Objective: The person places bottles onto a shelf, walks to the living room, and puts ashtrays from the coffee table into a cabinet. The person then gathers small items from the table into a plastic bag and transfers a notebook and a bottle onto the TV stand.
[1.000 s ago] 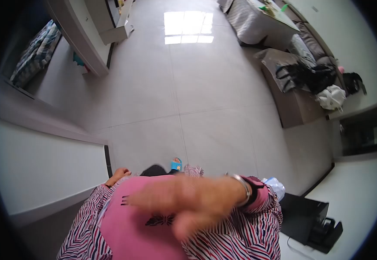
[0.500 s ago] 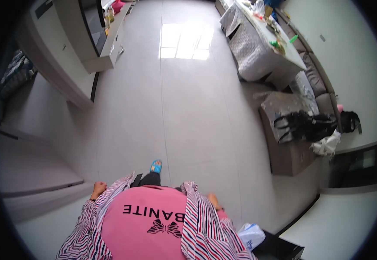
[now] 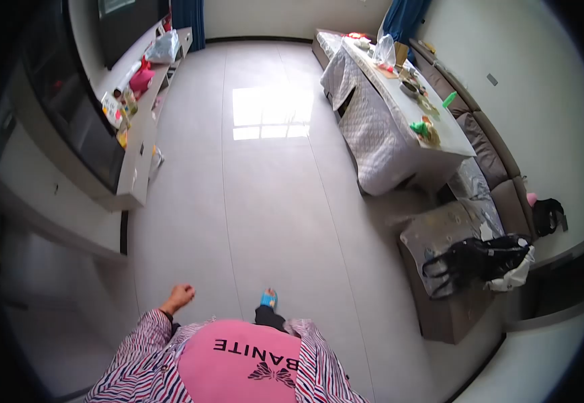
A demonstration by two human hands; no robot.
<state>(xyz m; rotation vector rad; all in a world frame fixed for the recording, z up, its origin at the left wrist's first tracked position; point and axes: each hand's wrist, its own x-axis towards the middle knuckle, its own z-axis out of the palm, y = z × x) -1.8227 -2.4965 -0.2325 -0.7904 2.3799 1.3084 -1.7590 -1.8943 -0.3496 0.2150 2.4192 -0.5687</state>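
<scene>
My left hand [image 3: 182, 295] hangs over the tiled floor in front of my striped sleeve [image 3: 145, 336]. Its fingers are curled in, and nothing shows in them. A dark band circles that wrist. My right hand is out of sight; only the striped shirt [image 3: 325, 366] on that side shows. One foot in a blue slipper [image 3: 269, 299] is forward on the grey floor [image 3: 272, 201], below my pink top [image 3: 238, 359].
At right stands a long table [image 3: 450, 131] with a quilted cloth and food items, beside a brown sofa [image 3: 490, 144]. A black bag [image 3: 470, 262] lies on the sofa's near end. Along the left runs a low TV cabinet [image 3: 134, 171] with clutter.
The view has shifted up and forward, showing the far wall and curtains. My left hand has swung forward. My right hand and the white bag on the black box have left view.
</scene>
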